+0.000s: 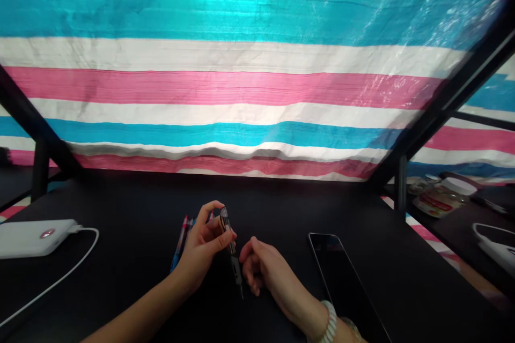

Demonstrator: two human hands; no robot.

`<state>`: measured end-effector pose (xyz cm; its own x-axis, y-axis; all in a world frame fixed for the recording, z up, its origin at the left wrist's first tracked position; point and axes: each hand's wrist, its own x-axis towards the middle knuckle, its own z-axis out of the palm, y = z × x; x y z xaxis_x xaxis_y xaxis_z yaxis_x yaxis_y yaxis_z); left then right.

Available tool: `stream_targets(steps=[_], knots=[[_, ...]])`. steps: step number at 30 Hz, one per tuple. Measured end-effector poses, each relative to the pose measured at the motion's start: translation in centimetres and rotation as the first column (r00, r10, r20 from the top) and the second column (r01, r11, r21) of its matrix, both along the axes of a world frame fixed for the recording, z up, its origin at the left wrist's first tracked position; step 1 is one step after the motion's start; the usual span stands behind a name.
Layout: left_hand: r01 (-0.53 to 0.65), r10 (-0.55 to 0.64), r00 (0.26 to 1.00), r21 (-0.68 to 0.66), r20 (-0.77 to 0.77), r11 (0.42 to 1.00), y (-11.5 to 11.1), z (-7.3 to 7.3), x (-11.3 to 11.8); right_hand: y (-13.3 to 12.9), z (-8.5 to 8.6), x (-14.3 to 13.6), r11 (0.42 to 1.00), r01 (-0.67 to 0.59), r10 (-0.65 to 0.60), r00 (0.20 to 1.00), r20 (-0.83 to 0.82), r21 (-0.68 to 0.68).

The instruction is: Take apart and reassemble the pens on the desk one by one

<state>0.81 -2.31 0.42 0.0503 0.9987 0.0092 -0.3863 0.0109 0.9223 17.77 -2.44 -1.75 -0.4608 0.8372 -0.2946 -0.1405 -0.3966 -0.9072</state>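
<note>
Striped plastic sheeting (pixel 241 86) in blue, pink and white hangs beyond your grip, slanted black frame bars (pixel 434 112) to either side. Below is a matte black tabletop (pixel 132 193). Pink and blue slim pens (pixel 179 244) lie just left of your grip, partly hidden behind your left hand (pixel 205 241). Farther left: white rounded power bank (pixel 36 237), white thin cable (pixel 64 273) curving back toward you. Right of your grip, past your right hand (pixel 265 268), a black glossy smartphone (pixel 346 284) lies face up; your right forearm covers part of its near end. Well off right, past the frame, a clear jar with white lid (pixel 442 198), label unreadable.

Your left hand is closed on a clear-and-dark slender pen (pixel 232 249), fingers at its upper part. Pen's tilted, lower end sticking out below the grip, toward you. Your right hand, pale beaded bracelet (pixel 330 321) on the wrist, is loosely curled just beside that lower part; can't tell if they touch or if it holds anything.
</note>
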Motion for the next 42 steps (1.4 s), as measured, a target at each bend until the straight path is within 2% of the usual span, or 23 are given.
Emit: stream_targets(steps=[8, 12, 19, 31, 37, 42], knots=[[-0.018, 0.019, 0.999, 0.004, -0.046, 1.0, -0.03, 0.09, -0.08, 0.11, 0.33, 0.05, 1.0, 0.001, -0.001, 1.0, -0.004, 0.006], [-0.027, 0.027, 1.0, -0.036, -0.012, 0.999, 0.02, 0.18, 0.0, 0.14, 0.17, 0.07, 1.0, 0.001, -0.001, 1.0, -0.013, -0.009], [0.03, -0.03, 1.0, -0.008, 0.0, 1.0, 0.2, 0.15, -0.11, 0.23, -0.17, 0.05, 1.0, -0.003, 0.003, 1.0, -0.013, 0.0], [-0.03, 0.03, 0.999, -0.007, 0.018, 1.0, 0.09, 0.15, -0.09, 0.4, -0.03, 0.0, 1.0, -0.001, 0.001, 1.0, -0.008, -0.005], [-0.009, 0.009, 1.0, -0.003, -0.023, 1.0, 0.23, 0.07, -0.38, 0.16, 0.04, 0.1, 1.0, -0.002, 0.001, 1.0, -0.004, -0.004], [-0.028, 0.028, 0.999, -0.003, 0.028, 1.0, 0.21, 0.2, -0.35, 0.23, -0.15, 0.05, 1.0, 0.002, -0.002, 1.0, -0.005, 0.002]])
